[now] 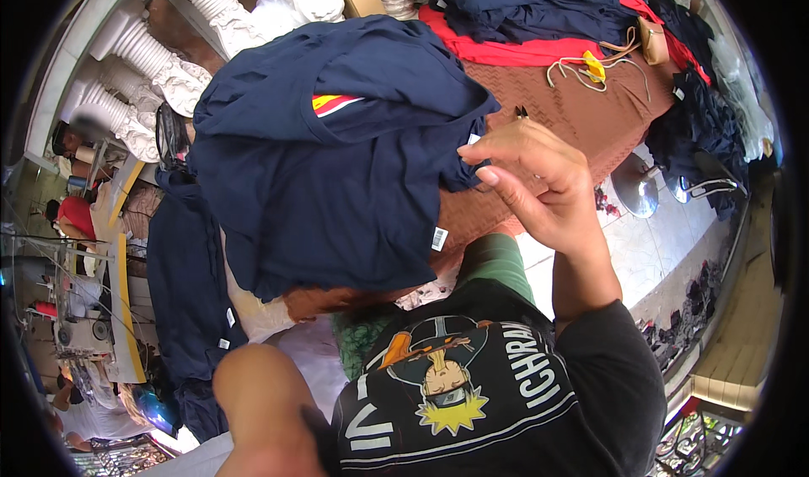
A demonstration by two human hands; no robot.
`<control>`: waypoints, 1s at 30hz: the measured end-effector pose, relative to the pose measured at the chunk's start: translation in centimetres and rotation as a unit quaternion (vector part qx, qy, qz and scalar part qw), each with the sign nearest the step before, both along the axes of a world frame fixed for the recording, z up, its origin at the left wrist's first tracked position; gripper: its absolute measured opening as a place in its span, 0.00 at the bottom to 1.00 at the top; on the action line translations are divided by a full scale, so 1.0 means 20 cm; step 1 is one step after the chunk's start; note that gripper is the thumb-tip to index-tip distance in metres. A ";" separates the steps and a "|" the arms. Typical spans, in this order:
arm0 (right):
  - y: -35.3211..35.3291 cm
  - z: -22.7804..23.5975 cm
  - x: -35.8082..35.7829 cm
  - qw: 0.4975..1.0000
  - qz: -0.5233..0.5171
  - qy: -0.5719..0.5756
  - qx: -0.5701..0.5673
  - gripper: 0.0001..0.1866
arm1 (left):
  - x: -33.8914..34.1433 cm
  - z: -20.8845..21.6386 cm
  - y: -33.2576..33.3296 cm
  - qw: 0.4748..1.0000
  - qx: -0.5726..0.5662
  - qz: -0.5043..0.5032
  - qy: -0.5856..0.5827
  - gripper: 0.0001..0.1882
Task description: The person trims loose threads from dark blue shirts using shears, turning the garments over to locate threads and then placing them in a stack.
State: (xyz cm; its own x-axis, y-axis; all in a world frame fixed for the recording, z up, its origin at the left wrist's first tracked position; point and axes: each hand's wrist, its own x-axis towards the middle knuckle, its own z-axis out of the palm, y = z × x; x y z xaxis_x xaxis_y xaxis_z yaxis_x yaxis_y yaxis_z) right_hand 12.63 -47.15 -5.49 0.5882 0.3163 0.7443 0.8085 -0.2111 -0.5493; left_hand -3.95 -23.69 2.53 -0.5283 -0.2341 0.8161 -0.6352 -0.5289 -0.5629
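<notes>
Dark navy garments (329, 174) lie in a loose heap in front of me, with a red and yellow patch (335, 104) on one and a small white label (439, 238) at the lower right edge. My right hand (539, 182) is raised over the right side of the heap, near a bunched navy edge. Its thumb and index tips point at the cloth with a gap between them; the other fingers are curled. Black pointed tips (521, 112) show just beyond the knuckles; whether the hand holds them cannot be made out. Only my left arm (261, 393) shows, bent and blurred at the bottom.
A brown patterned cover (565, 98) lies under the heap. More navy garments (539, 5), red cloth (506, 50), a yellow item with cords (594, 68) and a tan pouch (653, 41) lie beyond. White ornate columns (160, 64) stand far left; navy clothes (185, 283) hang at left.
</notes>
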 end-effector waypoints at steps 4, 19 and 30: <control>-0.03 -0.13 0.08 0.997 -0.050 0.038 -0.053 0.11 | 0.40 -0.23 -0.02 0.996 0.046 -0.076 -0.014 0.25; 0.08 -0.33 0.32 0.927 0.146 0.338 0.079 0.19 | 1.04 -0.36 0.06 0.841 -0.064 0.283 0.457 0.12; 0.35 -0.39 0.45 0.852 0.185 0.473 0.128 0.11 | 0.81 -0.45 0.37 0.836 -0.027 0.289 0.466 0.30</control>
